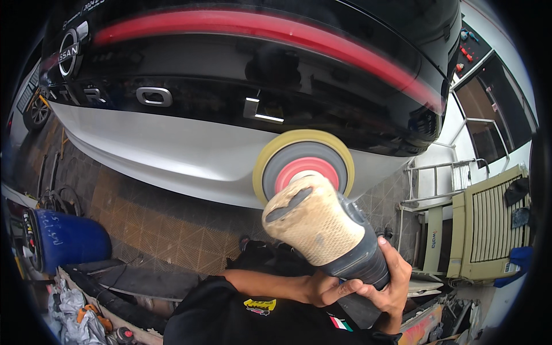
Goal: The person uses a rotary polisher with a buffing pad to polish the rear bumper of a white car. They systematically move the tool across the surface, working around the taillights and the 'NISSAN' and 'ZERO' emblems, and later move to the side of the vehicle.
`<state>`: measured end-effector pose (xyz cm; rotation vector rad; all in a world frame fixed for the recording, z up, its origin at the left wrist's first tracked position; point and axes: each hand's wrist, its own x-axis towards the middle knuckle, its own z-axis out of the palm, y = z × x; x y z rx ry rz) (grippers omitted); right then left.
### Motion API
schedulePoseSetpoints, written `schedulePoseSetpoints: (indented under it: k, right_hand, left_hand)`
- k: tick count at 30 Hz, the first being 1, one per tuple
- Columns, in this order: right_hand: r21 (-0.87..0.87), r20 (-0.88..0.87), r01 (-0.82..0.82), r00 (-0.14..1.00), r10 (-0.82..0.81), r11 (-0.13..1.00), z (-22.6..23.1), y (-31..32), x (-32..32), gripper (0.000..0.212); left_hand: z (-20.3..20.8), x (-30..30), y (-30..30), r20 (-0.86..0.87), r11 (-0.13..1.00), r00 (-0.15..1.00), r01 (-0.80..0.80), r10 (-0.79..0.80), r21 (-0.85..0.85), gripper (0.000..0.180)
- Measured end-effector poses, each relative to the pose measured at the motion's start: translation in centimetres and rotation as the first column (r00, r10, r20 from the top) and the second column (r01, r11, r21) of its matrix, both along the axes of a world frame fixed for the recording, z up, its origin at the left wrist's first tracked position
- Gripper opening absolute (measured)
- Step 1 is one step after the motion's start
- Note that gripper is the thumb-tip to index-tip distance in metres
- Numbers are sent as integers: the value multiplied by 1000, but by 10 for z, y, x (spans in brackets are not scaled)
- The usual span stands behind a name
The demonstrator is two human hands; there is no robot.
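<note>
A polisher (316, 221) with a cream textured cover over its head and a dark rear body is held in front of me. Its round pad (351, 164) has a yellow rim, a grey middle and a red centre. The pad overlaps the black tailgate (201, 95) and silver bumper (144, 146) of a car; whether it touches them I cannot tell. My right hand (394, 273) wraps the rear end of the polisher from the right. Bent at the underside of that same end, my left hand (328, 288) grips it, fingers partly hidden.
A blue drum (72, 238) stands at left. Below it, crumpled silver plastic (72, 313) lies by a black panel (144, 282). To the right are a metal frame (443, 178) and a beige slatted panel (494, 224). A red light strip (247, 23) crosses the tailgate.
</note>
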<state>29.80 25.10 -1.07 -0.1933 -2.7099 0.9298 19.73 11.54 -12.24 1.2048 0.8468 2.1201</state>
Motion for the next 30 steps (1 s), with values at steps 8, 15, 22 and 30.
schedulePoseSetpoints:
  k: [8,15,22,30]
  right_hand:
    - [229,-85,93,994,-75,969,12,-7,9,92]
    - [384,-219,249,960,-175,889,2,-17,10,91]
    - [492,-349,281,931,-109,824,-20,-10,-6,88]
    - [500,-444,279,895,-34,820,-31,-7,-29,86]
  left_hand:
    - [18,-21,12,57,969,967,246,-247,25,42]
    - [22,-40,29,-28,947,952,307,-306,98,47]
    - [8,-60,38,-124,902,900,428,-419,61,73]
    - [29,-82,26,-37,930,951,307,-306,201,53]
